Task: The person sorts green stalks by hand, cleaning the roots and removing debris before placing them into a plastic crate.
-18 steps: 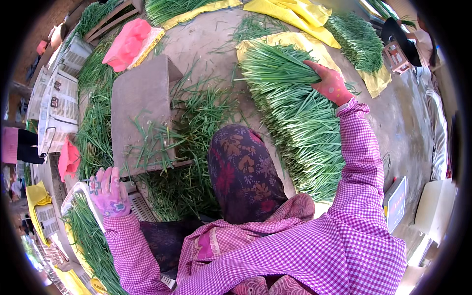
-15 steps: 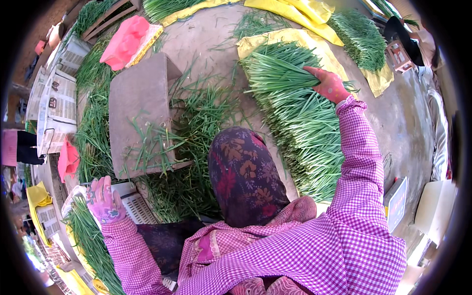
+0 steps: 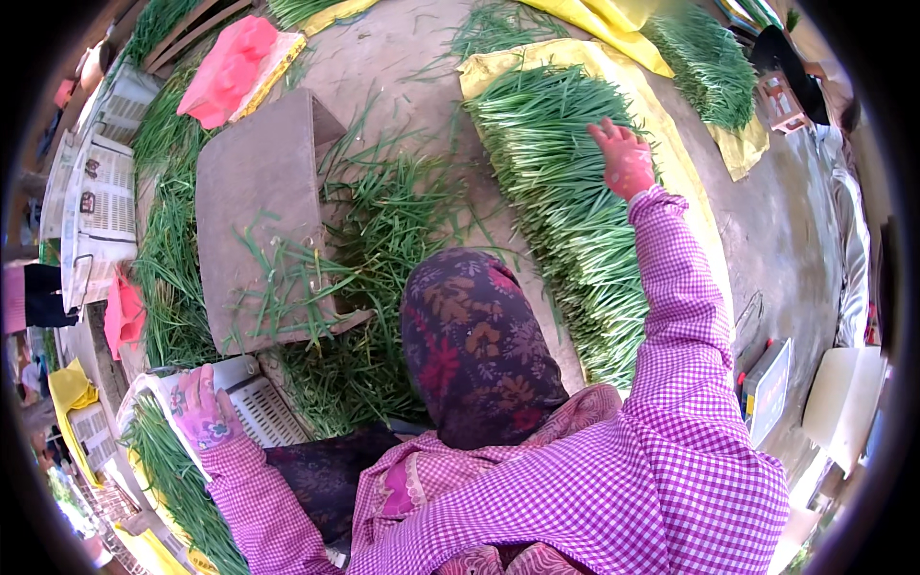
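A long row of green chives, pale ends toward me, lies on a yellow sheet to the right. Over the far part of this row is my right hand, fingers spread, holding nothing. Whether its fingertips touch the leaves I cannot tell. My left hand, in a flower-patterned glove, lies with stretched fingers at the rim of a white plastic basket. More chives fill the space just beside and below that hand.
A brown board stand with loose leaves on it stands left of centre. Loose chives litter the floor beside it. Pink bag at far left; another chive row at far right. A scale stands at right.
My right hand has let go of the bunch of chives at the far end of the row, and its fingers have spread. My left hand appears slightly lower, still at the basket.
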`<state>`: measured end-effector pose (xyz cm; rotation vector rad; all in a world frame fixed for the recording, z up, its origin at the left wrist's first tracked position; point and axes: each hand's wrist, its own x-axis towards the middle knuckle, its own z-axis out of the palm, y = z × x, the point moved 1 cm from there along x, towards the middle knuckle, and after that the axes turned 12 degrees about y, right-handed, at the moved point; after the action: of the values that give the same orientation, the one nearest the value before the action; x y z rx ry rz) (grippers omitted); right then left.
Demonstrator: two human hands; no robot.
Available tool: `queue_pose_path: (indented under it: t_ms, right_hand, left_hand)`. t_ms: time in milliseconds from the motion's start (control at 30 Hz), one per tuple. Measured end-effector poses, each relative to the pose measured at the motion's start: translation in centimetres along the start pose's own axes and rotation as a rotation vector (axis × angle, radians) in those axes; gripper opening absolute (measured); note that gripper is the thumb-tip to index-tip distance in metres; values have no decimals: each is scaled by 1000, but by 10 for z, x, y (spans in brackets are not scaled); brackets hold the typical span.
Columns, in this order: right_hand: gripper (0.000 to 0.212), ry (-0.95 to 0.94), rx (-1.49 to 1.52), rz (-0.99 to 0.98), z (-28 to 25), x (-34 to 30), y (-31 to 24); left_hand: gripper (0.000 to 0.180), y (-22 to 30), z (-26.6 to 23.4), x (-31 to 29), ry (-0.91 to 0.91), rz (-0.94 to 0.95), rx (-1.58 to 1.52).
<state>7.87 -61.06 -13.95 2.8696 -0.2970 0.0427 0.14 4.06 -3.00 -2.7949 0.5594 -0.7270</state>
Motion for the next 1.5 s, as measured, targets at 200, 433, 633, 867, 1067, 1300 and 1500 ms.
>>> queue_pose_path:
  t_ms: [200, 433, 633, 867, 1067, 1300, 1500]
  right_hand:
    - [53, 197, 3, -541, -5, -37, -116]
    - [51, 134, -111, -536, 53, -35, -126]
    - [57, 277, 205, -458, 1, -69, -107]
    - [75, -5, 506, 371, 39, -57, -58]
    - [75, -144, 203, 253, 83, -8, -76]
    - [74, -263, 200, 288, 105, 39, -86]
    - [73, -288, 167, 293, 85, 31, -80]
  left_hand:
    - [38, 1, 14, 2, 65, 64, -27]
    - [31, -6, 14, -7, 25, 36, 20]
    - [28, -4, 21, -7, 49, 65, -15]
    - [24, -8, 37, -13, -21, 55, -17]
    - [26, 4, 29, 0, -31, 76, -12]
    - [24, 2, 31, -5, -54, 101, -1]
    - [23, 8, 22, -12, -66, 93, 40]
